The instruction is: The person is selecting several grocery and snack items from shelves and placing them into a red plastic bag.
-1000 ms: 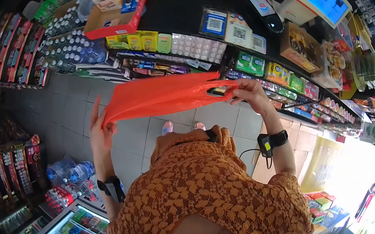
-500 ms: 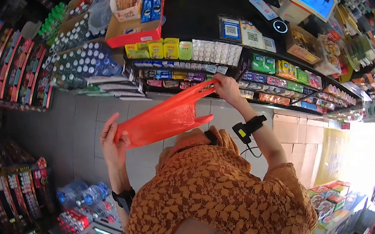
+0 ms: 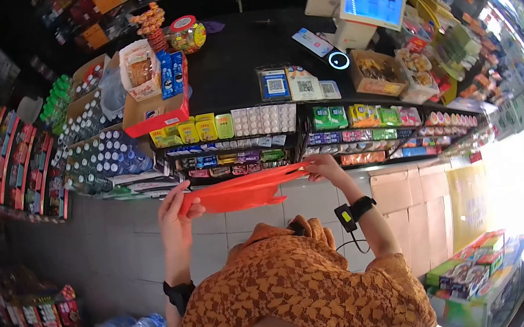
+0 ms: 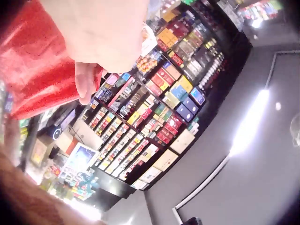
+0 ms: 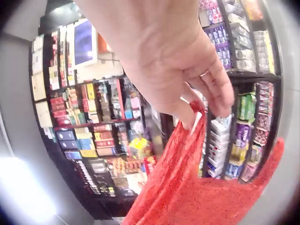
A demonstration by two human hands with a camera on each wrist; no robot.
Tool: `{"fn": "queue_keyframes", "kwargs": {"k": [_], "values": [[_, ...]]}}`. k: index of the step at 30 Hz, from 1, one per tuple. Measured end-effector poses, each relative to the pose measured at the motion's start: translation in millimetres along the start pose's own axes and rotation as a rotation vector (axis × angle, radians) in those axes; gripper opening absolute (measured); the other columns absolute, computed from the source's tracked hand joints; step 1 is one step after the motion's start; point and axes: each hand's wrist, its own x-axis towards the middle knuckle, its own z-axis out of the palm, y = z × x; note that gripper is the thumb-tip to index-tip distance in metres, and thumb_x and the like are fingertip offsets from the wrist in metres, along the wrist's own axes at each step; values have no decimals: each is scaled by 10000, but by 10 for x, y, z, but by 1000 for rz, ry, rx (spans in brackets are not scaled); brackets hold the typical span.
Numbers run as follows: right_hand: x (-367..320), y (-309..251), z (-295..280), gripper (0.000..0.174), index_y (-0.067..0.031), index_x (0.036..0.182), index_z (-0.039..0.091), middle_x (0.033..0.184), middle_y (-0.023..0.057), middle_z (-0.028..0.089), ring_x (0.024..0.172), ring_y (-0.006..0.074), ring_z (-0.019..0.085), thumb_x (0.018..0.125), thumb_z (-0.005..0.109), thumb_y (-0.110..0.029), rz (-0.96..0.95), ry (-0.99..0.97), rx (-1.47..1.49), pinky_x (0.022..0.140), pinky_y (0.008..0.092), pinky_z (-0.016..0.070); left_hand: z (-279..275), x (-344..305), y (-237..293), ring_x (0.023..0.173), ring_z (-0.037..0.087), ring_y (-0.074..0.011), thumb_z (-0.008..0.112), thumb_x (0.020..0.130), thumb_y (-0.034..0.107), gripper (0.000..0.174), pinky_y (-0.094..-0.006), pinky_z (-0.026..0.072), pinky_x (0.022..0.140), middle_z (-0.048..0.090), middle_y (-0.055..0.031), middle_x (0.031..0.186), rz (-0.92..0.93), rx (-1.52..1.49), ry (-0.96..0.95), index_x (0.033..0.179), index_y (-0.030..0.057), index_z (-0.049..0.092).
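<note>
A red plastic bag point(image 3: 236, 193) is stretched sideways between the two hands in the head view. The left hand point(image 3: 175, 214) grips its closed end, thumb and fingers around the plastic; in the left wrist view that hand point(image 4: 101, 37) covers part of the bag point(image 4: 37, 65). At the other end, the right hand point(image 3: 326, 170) pinches a handle. The right wrist view shows the thumb and a finger of this hand point(image 5: 173, 61) on the gathered handle, while the bag's other handle point(image 5: 269, 173) sticks out loose.
In front stands a black counter point(image 3: 229, 56) with a screen point(image 3: 373, 3), a scanner stand point(image 3: 319, 45) and a red box point(image 3: 158, 114). Shelves of small packs point(image 3: 235, 157) line its front. Bottles point(image 3: 107, 156) stand at the left, boxes point(image 3: 471, 268) at the lower right. Tiled floor point(image 3: 120, 236) lies below.
The head view has shifted, showing more of the counter. The bag, slanted half a second ago, now lies nearly level and looks narrower. Both hands have kept hold of it.
</note>
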Motion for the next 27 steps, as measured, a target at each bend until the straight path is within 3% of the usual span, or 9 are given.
{"fn": "queue_keyframes", "kwargs": {"k": [2,5,7,9,12,14,21,25,27], "values": [[-57,-155,-203,542,4,1265,551,1082,175,652,954,198,660,786,753,-148,-149,106,-33,819,340,538,261,24,75,691,700,-230,493,982,157,297,-283,554,595,697,-141,870,-3,87,-5,1206,-13,590],[-241,-890,-116,769,-17,1378,450,1331,164,536,1229,236,520,726,822,-183,-457,-54,-276,1035,369,412,527,62,-110,746,702,-226,490,983,162,276,-292,557,639,697,-152,897,-107,92,-53,1165,-16,597],[-378,-1381,299,797,-33,1382,454,1375,135,520,1293,242,469,700,839,-183,-607,-351,-263,1076,367,375,675,60,-280,773,702,-224,485,985,160,264,-304,561,662,696,-155,904,-183,68,-75,1145,-18,595],[-464,-1594,808,712,-57,1359,481,1276,164,585,1200,287,556,726,793,-151,-808,-489,-248,981,376,456,760,5,-429,799,700,-223,479,987,158,255,-317,567,689,695,-159,913,-238,21,-92,1129,-22,590],[-234,-1306,1405,552,-93,1297,516,947,195,659,876,342,652,779,701,-140,-917,-406,-532,722,414,527,601,-116,-419,828,698,-250,482,985,159,255,-330,557,733,695,-152,947,-197,-4,-22,1142,-12,588],[2,-975,1633,308,-112,1117,611,677,150,613,650,363,617,810,623,-130,-1041,-404,-503,569,450,477,320,-240,-263,823,698,-260,480,986,154,252,-339,566,740,692,-166,934,-141,-58,87,1132,-23,585],[259,28,2177,184,-119,983,632,738,129,654,662,337,635,811,571,-106,-777,-682,-928,588,417,500,-1413,-984,227,771,704,-289,498,977,133,249,-345,587,702,690,-197,881,-25,-102,417,1121,-48,592],[454,74,3197,158,-105,922,609,705,67,650,654,249,665,794,547,-37,-750,-741,-641,586,378,506,-2165,-1323,472,734,703,-294,507,970,114,236,-339,593,662,689,-205,856,46,-200,543,1100,-60,600],[508,-92,3734,185,-87,928,591,737,105,638,680,303,646,756,555,-29,-676,-814,-624,608,395,500,-2553,-1527,624,738,704,-293,503,970,105,233,-340,593,664,688,-209,853,87,-221,590,1096,-66,598]]}}
